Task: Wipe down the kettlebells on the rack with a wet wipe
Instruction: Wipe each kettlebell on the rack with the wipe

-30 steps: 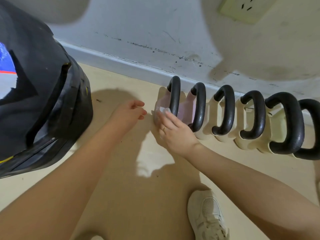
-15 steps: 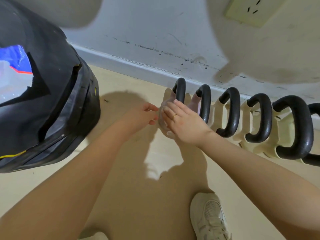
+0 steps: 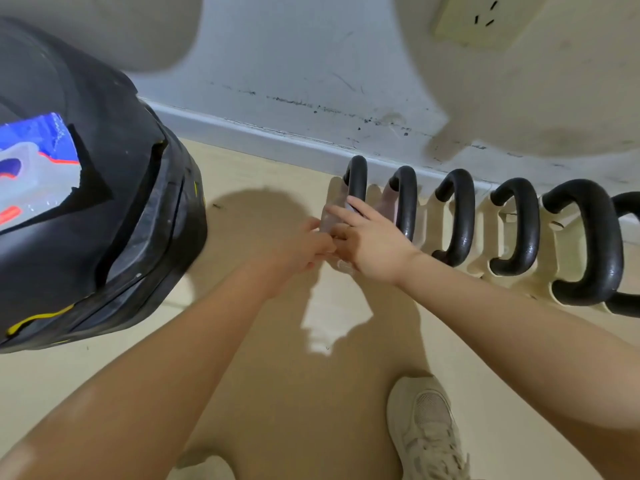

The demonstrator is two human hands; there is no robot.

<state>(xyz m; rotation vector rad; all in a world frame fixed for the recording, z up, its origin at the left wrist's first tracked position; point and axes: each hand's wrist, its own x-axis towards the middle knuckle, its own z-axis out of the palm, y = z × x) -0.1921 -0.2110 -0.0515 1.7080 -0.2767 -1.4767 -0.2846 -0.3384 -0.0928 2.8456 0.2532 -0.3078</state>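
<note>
A cream rack (image 3: 483, 220) along the wall holds a row of kettlebells with black handles. The leftmost kettlebell (image 3: 356, 180) has a pale pink body, as does the second kettlebell (image 3: 391, 202) beside it. My right hand (image 3: 372, 244) lies over the leftmost body with straight fingers, pressing a thin wet wipe (image 3: 343, 267) against it. Only the wipe's edges show. My left hand (image 3: 299, 249) meets it from the left, its curled fingertips pinching the wipe's edge at the right hand's fingers.
A large black bag (image 3: 104, 209) with a blue and white pack inside stands close on the left. My beige shoe (image 3: 426, 431) is on the tan floor below. A wall socket (image 3: 481, 19) sits at the upper right, and larger kettlebells (image 3: 595, 237) fill the rack's right end.
My left hand moved right until it reached the wipe and my right hand. My right hand slid up from the kettlebell's lower front onto its side and top.
</note>
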